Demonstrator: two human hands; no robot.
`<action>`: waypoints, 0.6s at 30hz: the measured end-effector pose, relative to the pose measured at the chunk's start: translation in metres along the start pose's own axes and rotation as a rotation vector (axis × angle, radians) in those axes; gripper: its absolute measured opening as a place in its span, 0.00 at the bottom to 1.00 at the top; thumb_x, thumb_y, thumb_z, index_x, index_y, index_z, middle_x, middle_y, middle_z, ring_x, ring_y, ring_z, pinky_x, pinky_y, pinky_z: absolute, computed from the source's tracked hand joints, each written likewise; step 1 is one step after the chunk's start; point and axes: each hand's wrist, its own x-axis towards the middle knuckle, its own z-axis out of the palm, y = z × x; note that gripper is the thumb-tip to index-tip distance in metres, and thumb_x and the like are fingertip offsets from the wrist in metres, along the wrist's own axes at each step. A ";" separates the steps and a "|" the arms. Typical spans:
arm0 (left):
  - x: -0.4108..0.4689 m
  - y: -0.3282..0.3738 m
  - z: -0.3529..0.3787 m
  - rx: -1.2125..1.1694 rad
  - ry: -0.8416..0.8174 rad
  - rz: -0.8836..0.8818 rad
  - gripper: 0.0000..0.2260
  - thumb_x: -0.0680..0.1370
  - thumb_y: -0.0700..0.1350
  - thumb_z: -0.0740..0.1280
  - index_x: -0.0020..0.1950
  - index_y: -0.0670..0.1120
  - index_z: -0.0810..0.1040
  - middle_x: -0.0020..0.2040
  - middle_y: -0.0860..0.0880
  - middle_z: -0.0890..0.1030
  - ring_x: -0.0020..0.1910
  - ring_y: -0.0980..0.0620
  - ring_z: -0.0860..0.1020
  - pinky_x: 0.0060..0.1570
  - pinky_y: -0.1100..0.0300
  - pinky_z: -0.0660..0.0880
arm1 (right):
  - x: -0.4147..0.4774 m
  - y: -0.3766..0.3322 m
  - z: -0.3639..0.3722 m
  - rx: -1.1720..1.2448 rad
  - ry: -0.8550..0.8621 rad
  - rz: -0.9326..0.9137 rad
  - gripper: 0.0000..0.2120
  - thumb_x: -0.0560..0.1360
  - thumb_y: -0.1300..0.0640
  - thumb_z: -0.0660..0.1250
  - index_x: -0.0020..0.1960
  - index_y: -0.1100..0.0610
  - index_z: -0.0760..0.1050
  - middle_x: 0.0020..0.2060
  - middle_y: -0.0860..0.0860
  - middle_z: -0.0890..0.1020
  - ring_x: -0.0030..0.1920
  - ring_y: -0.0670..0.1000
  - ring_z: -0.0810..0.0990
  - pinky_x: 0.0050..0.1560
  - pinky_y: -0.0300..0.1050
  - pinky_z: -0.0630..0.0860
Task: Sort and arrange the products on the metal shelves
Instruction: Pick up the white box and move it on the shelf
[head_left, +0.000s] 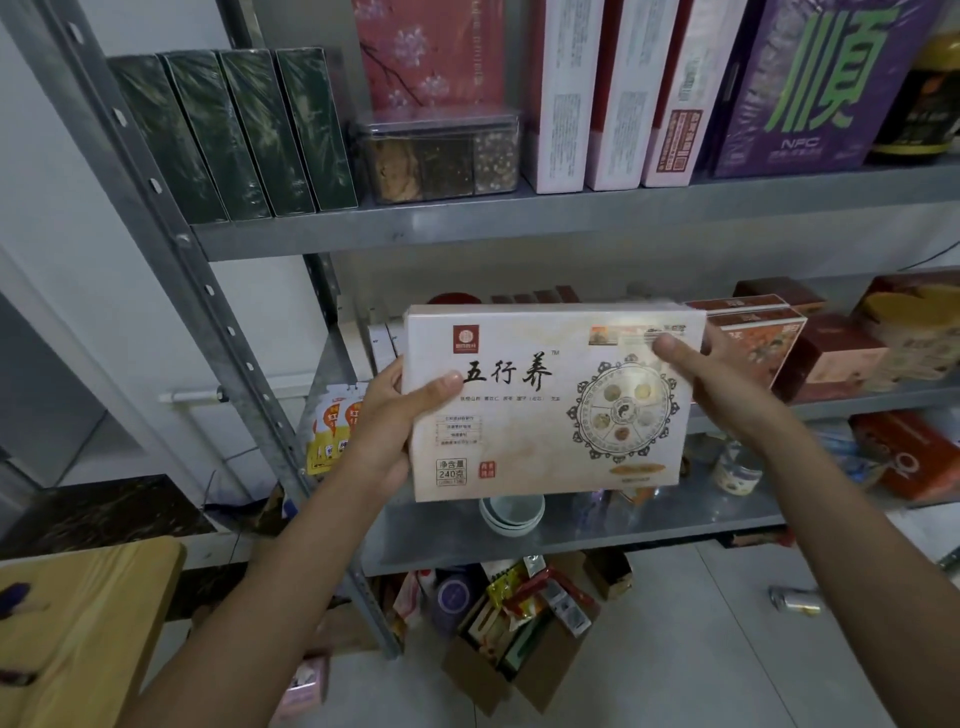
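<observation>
A flat cream box (540, 415) with black calligraphy and a round medallion print is held up in front of the metal shelves (467, 228). My left hand (389, 421) grips its left edge, thumb across the front. My right hand (717, 374) grips the upper right corner, thumb on the front. The box hides part of the middle shelf behind it.
The top shelf carries several dark green boxes (234, 135), a clear tub (441, 156), pink-white boxes (613, 93) and a purple box (810, 88). Red and orange cartons (831, 343) fill the middle shelf. White bowls (511, 512) sit lower. An open carton (519, 634) stands on the floor, a wooden surface (78, 623) at left.
</observation>
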 end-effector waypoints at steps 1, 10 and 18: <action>0.002 -0.003 -0.002 -0.018 0.012 -0.050 0.25 0.68 0.42 0.73 0.64 0.41 0.76 0.55 0.40 0.84 0.53 0.41 0.83 0.43 0.50 0.81 | -0.001 0.002 -0.002 0.038 -0.053 0.044 0.18 0.68 0.49 0.69 0.57 0.51 0.75 0.48 0.51 0.86 0.47 0.52 0.85 0.41 0.41 0.82; 0.018 -0.030 -0.018 -0.134 0.063 -0.522 0.22 0.70 0.48 0.72 0.63 0.44 0.79 0.57 0.40 0.83 0.52 0.41 0.83 0.48 0.44 0.79 | 0.008 0.013 0.009 -0.006 -0.002 0.323 0.15 0.65 0.47 0.74 0.44 0.58 0.85 0.47 0.58 0.86 0.47 0.58 0.86 0.50 0.53 0.82; 0.029 -0.034 -0.024 -0.113 0.131 -0.627 0.16 0.77 0.50 0.69 0.62 0.45 0.79 0.55 0.40 0.84 0.43 0.43 0.84 0.38 0.48 0.82 | 0.012 0.012 0.022 -0.018 0.090 0.443 0.16 0.71 0.51 0.75 0.52 0.62 0.80 0.46 0.59 0.86 0.49 0.61 0.85 0.59 0.63 0.77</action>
